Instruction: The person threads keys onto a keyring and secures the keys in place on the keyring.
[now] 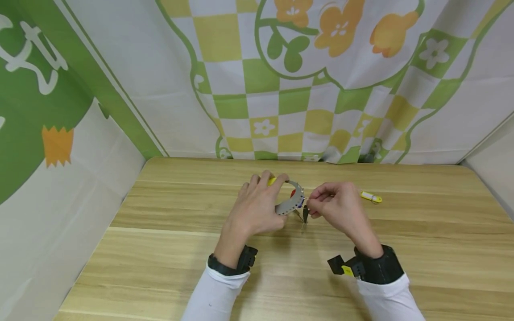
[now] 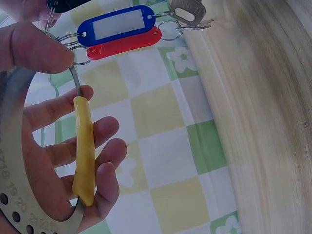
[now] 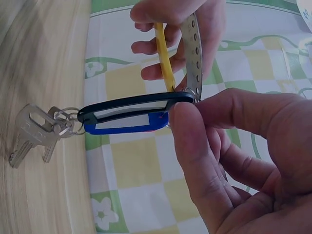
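Note:
My left hand [image 1: 257, 203] holds a large metal key ring [image 1: 290, 206], a curved grey plate with numbers and a row of holes. Its fingers curl around the yellow grip [image 2: 84, 151], with the thumb near the small rings. A blue key tag [image 2: 117, 25] and a red key tag [image 2: 124, 45] hang there on split rings, with a silver key [image 2: 189, 10] beyond them. Thumb and forefinger of my right hand [image 1: 341, 207] pinch the end of a black key tag [image 3: 131, 101] close beside the plate. Keys [image 3: 38, 127] dangle from the tags' far ends.
A yellow key tag [image 1: 371, 197] with a small ring lies on the wooden table [image 1: 160, 254], to the right of my right hand. Behind the table's back edge hangs a checked, flowered curtain [image 1: 261, 104].

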Demonstrator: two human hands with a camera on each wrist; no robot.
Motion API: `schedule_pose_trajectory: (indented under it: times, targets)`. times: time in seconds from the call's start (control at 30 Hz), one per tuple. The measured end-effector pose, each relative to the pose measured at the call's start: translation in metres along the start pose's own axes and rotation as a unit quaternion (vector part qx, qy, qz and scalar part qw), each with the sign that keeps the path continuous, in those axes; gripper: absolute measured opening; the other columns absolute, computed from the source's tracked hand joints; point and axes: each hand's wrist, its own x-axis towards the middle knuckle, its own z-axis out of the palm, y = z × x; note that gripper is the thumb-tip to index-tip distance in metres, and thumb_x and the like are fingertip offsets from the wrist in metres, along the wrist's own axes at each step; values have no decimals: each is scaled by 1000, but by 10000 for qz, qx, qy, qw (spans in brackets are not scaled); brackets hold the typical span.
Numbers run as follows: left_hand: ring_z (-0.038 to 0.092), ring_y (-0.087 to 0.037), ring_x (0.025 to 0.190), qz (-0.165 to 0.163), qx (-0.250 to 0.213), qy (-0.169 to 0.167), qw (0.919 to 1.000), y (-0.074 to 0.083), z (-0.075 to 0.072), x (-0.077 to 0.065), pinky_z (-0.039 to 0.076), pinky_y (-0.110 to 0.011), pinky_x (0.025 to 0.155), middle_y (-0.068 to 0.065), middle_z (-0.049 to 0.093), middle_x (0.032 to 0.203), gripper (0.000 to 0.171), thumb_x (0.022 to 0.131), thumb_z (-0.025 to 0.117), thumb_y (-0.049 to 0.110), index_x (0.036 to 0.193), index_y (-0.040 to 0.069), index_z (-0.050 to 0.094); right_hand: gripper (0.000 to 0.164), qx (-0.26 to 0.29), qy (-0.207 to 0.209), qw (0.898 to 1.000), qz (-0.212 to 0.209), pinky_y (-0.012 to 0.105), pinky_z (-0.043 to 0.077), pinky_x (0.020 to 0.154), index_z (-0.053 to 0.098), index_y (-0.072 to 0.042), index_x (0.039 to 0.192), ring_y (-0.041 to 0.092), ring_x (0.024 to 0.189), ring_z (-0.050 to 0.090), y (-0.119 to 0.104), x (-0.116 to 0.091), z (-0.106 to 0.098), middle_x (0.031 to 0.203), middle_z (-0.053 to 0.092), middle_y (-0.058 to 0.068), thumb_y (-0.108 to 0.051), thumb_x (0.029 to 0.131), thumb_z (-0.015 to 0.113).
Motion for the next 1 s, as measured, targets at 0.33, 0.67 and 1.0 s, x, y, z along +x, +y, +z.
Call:
schedule_pose_trajectory:
  times: [0.33, 0.67, 1.0]
  targets:
    - [51, -33, 113, -2, -4, 68, 10000, -1, 1, 0, 46, -51, 90, -14, 50, 138, 83, 71, 76, 31, 149, 25, 46, 4, 74, -14, 10000, -56, 32, 58, 56, 70, 8, 86, 22, 58, 70, 1, 1, 1, 71, 70, 12, 5, 85, 72]
    - [51, -37, 118, -31, 41, 58, 10000, 0, 0, 0, 47, -54, 93, -15, 49, 140, 86, 69, 78, 29, 149, 24, 46, 4, 166, 22, 9998, 47, 33, 58, 56, 69, 9, 85, 23, 57, 70, 0, 1, 4, 71, 70, 13, 6, 84, 72]
    - [51, -37, 116, -11, 161, 115, 9998, 0, 0, 0, 48, -53, 90, -15, 50, 138, 91, 65, 82, 26, 148, 23, 48, 3, 213, -3, 9996, 201, 34, 58, 56, 70, 8, 84, 23, 57, 70, 0, 1, 7, 71, 71, 13, 6, 84, 72]
